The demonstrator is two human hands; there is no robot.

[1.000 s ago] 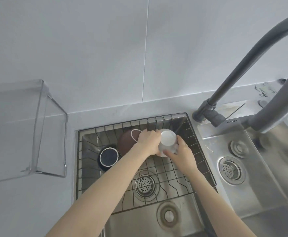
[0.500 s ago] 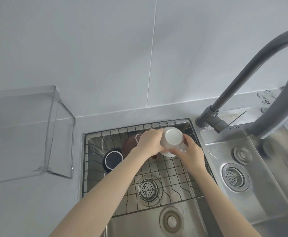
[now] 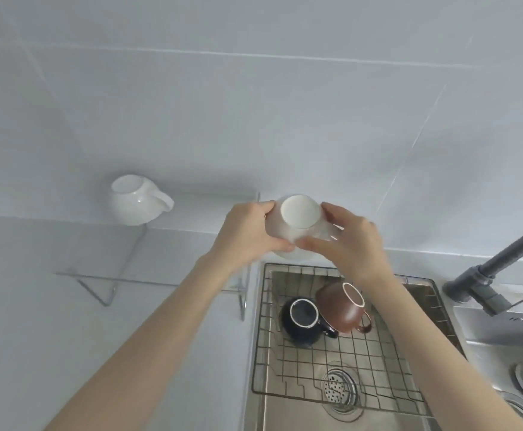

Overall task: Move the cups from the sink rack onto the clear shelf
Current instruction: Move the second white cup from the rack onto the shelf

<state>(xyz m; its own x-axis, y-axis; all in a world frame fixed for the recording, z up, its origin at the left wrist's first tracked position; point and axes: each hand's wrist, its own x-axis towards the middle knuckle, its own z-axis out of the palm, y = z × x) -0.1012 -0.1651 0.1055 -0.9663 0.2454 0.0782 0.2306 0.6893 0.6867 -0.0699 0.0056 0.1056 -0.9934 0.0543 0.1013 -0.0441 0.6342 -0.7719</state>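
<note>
Pale tiled wall, grey counter; left of the sink rack [image 3: 331, 343], both hands (left hand [image 3: 247, 234], right hand [image 3: 350, 241]) clasp an upturned white cup [image 3: 299, 223], base facing up.

The white cup [image 3: 297, 225] held between the left hand [image 3: 247, 234] and right hand [image 3: 350, 244] looks like glazed ceramic with a duller, unglazed-looking base, and the white cup on the shelf [image 3: 137, 202] is glossy and throws soft highlights. The shelf [image 3: 191, 244] is clear, smooth plastic, and the bench [image 3: 67, 337] and wall tiles [image 3: 254, 119] look smooth and matt. The sink rack [image 3: 331, 353] is thin shiny metal wire over a brushed steel sink [image 3: 285, 412], the black cup [image 3: 300, 320] and brown cup [image 3: 341, 307] have a satin sheen, and the tap [image 3: 502, 256] is matt grey.
</note>
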